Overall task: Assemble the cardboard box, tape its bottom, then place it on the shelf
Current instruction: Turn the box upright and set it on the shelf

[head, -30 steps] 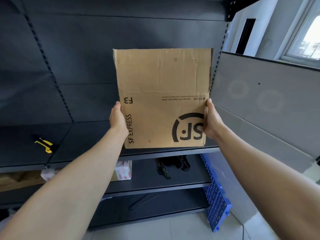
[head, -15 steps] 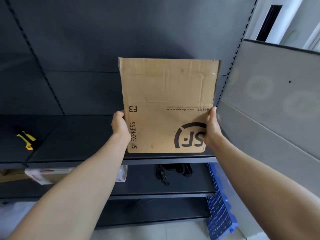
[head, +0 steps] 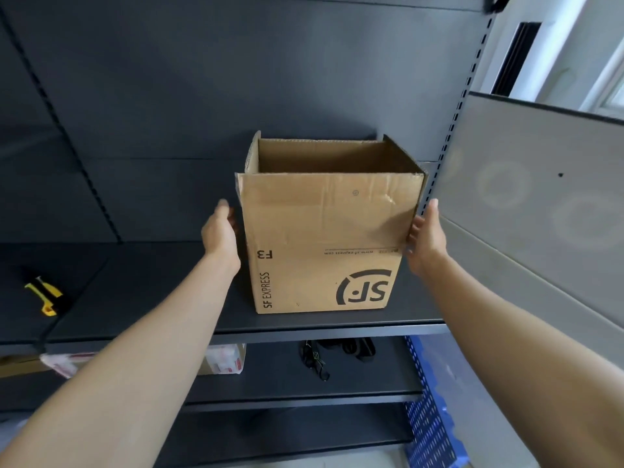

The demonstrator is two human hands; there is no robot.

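On the dark shelf [head: 152, 292] at chest height, the cardboard box [head: 320, 244] now stands on its base with its open top in view; half a second ago both hands gripped its sides and only the printed front face showed. The hands have since come off it. The left hand [head: 219, 231] is open with fingers loosely spread, just beside the box's left wall, a sliver of dark gap between them. The right hand [head: 425, 238] is open too, palm turned toward the right wall, fingertips at or barely off the corner edge; contact there cannot be told.

The box sits upright, taller than wide, its long axis vertical. The printing on its front is upside down, with the SF logo at the lower right. The top flaps stand up around the opening. The box lies between the two hands, near the shelf's front lip.

Farther left on the same shelf lies a yellow utility knife [head: 44, 293], well apart from the box.
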